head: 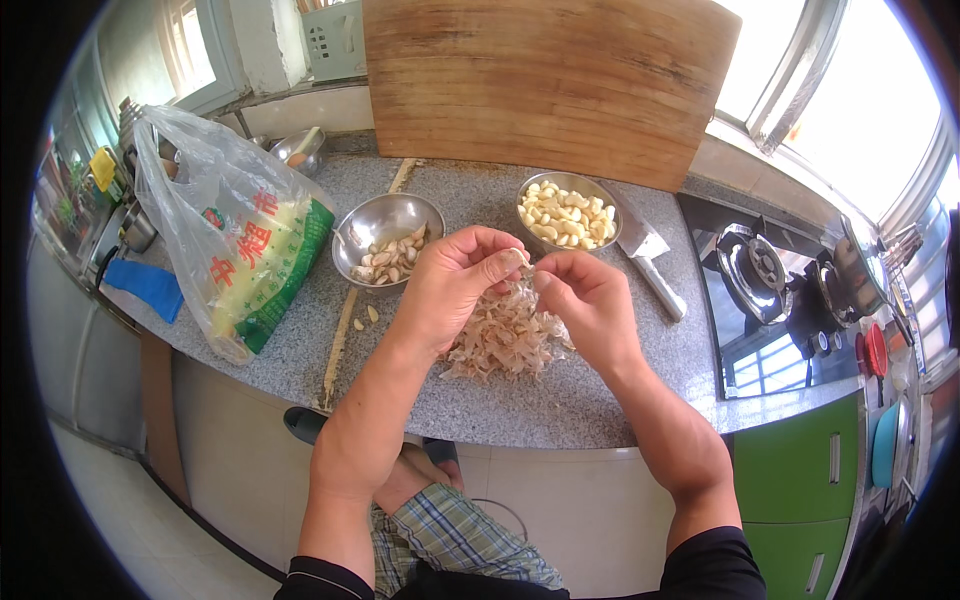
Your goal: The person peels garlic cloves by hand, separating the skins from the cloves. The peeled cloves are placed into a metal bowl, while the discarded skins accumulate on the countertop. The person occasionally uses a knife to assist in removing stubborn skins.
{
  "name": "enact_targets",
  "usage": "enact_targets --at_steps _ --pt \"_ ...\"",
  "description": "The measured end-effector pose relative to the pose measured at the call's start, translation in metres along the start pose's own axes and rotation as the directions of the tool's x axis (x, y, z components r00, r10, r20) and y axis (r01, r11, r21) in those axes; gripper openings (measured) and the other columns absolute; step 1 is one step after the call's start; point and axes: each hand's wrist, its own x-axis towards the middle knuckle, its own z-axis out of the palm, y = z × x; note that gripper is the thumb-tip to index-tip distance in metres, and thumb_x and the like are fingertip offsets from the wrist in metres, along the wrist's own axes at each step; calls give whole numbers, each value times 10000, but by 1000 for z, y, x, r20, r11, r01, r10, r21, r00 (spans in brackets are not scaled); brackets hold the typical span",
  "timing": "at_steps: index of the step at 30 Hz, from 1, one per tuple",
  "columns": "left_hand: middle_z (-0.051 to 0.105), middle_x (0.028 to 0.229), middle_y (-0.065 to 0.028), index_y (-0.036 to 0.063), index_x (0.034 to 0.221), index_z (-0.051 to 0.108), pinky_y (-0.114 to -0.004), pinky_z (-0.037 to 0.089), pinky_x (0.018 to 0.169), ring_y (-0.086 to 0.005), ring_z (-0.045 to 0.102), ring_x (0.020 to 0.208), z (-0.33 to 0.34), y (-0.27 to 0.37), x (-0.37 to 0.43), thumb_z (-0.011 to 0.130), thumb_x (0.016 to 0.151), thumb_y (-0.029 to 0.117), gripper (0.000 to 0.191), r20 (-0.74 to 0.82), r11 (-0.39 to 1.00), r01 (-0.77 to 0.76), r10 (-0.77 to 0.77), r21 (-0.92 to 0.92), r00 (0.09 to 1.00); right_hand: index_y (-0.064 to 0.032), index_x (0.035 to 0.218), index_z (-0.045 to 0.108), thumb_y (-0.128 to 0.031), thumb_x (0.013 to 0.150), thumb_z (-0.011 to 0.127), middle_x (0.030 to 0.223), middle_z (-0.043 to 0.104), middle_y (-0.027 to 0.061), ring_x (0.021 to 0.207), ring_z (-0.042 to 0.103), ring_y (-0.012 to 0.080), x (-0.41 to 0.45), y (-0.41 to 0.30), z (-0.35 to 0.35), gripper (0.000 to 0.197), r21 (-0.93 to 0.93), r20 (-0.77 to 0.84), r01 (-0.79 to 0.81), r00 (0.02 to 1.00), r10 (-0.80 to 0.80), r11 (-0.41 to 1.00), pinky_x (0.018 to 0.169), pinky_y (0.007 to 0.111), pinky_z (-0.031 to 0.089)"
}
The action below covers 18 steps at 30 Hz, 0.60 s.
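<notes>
Between thumb and fingers, my left hand (469,277) holds a garlic clove (519,255), partly covered by the fingertips. My right hand (585,304) pinches the papery skin at the clove's right end. Below both hands, a heap of garlic skins (499,341) lies on the speckled stone countertop (405,382). To the left stands a steel bowl (379,214) with unpeeled garlic cloves (394,257) in it. Behind my right hand, a second steel bowl (534,185) is filled with peeled garlic cloves (566,214). Two loose cloves (365,319) rest on the counter near the left bowl.
A cleaver (649,255) lies right of the peeled cloves. At the back leans a large wooden cutting board (540,82). A filled plastic bag (247,255) stands at left, near a blue cloth (146,285). The gas hob (765,300) is at right.
</notes>
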Motion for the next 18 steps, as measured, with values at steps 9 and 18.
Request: enact_targets --at_steps 9,18 --pt "693 973 -23 6 1055 687 -234 544 809 -86 650 886 8 2 -3 733 896 4 165 49 984 -43 35 172 998 37 982 698 -85 959 677 759 680 12 679 618 51 -1 -1 -1 126 -27 -9 18 1000 -18 999 602 216 495" --pt "683 956 -9 10 1055 703 -211 514 783 -67 617 865 10 7 -4 709 922 28 134 100 970 -72 50 232 994 24 915 715 -74 903 695 708 668 -11 644 568 18 0 5 -6 101 -45 -28 21 999 -22 999 555 197 439"
